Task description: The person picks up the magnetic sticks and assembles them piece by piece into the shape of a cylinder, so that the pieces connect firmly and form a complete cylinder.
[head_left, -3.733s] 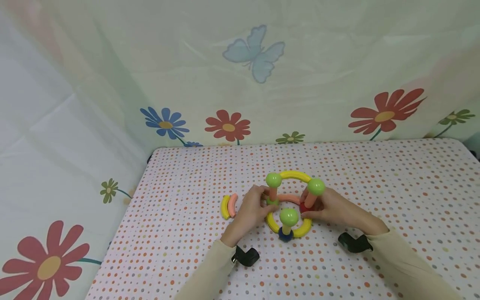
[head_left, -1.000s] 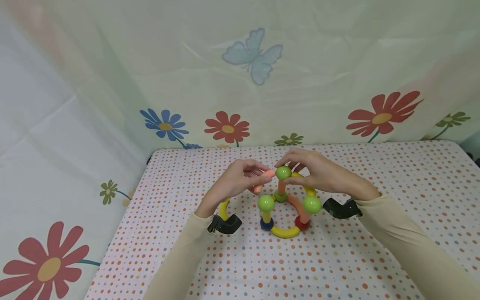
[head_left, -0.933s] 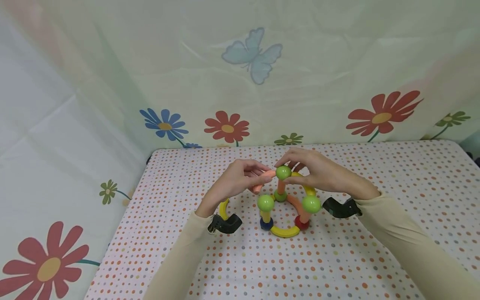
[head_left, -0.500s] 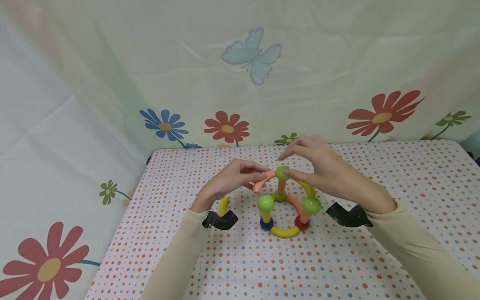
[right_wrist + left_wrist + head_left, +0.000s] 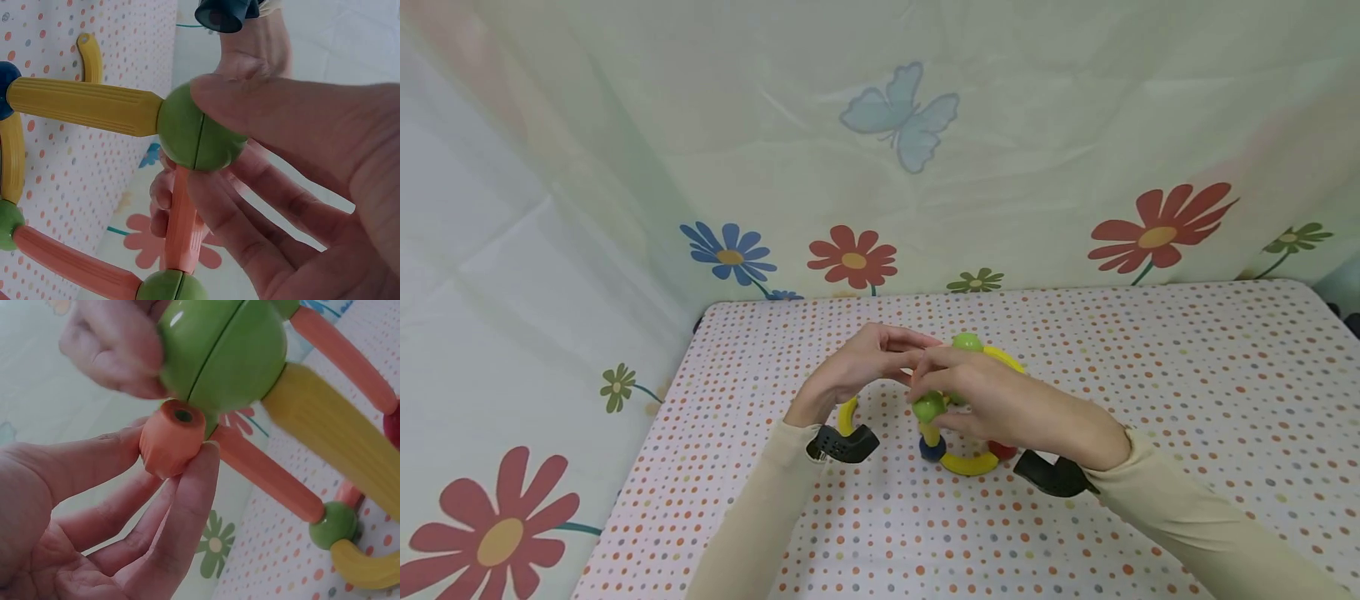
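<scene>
My left hand (image 5: 861, 367) pinches a curved salmon rod, whose open end (image 5: 172, 440) shows in the left wrist view. With thumb and fingers my right hand (image 5: 1007, 404) grips a green ball (image 5: 200, 128) on top of a yellow post (image 5: 84, 103). In the right wrist view the salmon rod (image 5: 182, 219) spans between that ball and a second green ball (image 5: 172, 287); whether its near end is seated cannot be told. Below is a ring of curved rods with a blue ball (image 5: 932, 448) and a red ball (image 5: 1002, 451). My right hand hides much of the frame in the head view.
A loose yellow curved rod (image 5: 847, 414) lies on the dotted tablecloth (image 5: 925, 533) left of the built frame. Behind the table hangs a flowered curtain (image 5: 1000, 167). A dark wrist camera (image 5: 1052, 475) sits below my right wrist.
The frame was turned and my left hand took up the salmon rod. My right hand has since left the far green ball and come forward and left to the nearer one. The left hand stays put.
</scene>
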`<action>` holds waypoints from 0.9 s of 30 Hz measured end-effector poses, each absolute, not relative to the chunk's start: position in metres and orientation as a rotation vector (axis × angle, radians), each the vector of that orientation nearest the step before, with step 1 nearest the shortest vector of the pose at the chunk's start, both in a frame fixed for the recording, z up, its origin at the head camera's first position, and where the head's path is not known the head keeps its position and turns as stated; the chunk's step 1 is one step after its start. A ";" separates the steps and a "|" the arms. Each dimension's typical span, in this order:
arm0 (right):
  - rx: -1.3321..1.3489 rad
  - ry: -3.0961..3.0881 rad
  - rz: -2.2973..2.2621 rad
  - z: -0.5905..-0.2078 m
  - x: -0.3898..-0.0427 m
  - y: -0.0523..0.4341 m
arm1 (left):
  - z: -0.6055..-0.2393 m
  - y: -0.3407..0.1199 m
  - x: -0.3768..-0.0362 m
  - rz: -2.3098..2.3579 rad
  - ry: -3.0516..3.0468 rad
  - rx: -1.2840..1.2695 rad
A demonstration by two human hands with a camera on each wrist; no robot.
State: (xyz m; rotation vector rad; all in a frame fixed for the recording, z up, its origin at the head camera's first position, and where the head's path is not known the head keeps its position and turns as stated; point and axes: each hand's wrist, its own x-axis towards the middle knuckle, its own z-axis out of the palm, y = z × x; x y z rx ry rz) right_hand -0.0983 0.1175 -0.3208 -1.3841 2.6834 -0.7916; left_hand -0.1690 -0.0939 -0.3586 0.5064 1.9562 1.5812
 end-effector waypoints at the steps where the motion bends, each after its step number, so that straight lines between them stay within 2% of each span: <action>1: -1.386 2.686 -0.801 -0.322 -0.099 0.117 | -0.358 -0.093 -0.168 1.586 1.953 0.501; 11: -1.309 2.651 -0.913 -0.319 -0.100 0.122 | -0.359 -0.092 -0.168 1.600 1.944 0.469; 19: -1.102 2.822 -1.248 -0.307 -0.105 0.180 | -0.376 -0.097 -0.157 1.561 2.120 0.500; 22: -0.978 2.941 -1.292 -0.319 -0.114 0.207 | -0.389 -0.099 -0.144 1.353 2.302 0.525; 27: -0.766 2.891 -1.255 -0.364 -0.127 0.228 | -0.407 -0.094 -0.116 1.071 2.380 0.521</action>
